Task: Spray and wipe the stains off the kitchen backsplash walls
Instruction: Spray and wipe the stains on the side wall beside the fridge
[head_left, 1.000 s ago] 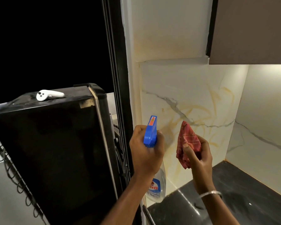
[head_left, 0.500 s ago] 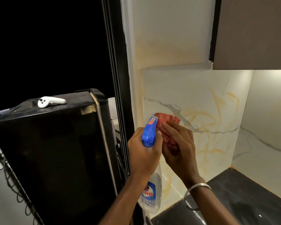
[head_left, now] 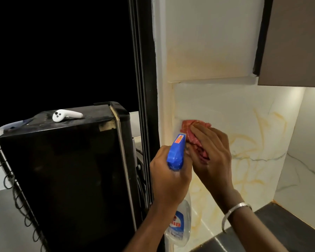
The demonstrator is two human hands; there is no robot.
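Observation:
The white marble backsplash (head_left: 247,113) carries yellow-orange smear stains (head_left: 256,142) across its middle and lower part. My right hand (head_left: 211,155), with a silver bangle on the wrist, presses a red checked cloth (head_left: 193,128) flat against the wall near its left edge. My left hand (head_left: 169,180) grips a spray bottle (head_left: 178,226) with a blue trigger head (head_left: 176,151), held upright just left of the cloth. Most of the cloth is hidden under my fingers.
A black fridge (head_left: 71,179) stands at the left with a white controller (head_left: 65,115) on top. A dark window frame (head_left: 144,88) runs beside the wall. A brown upper cabinet (head_left: 295,42) hangs at the top right. A dark countertop (head_left: 273,231) lies below.
My right hand carried the cloth from in front of the wall up and left, and now presses it on the tile. The spray bottle in my left hand has barely moved.

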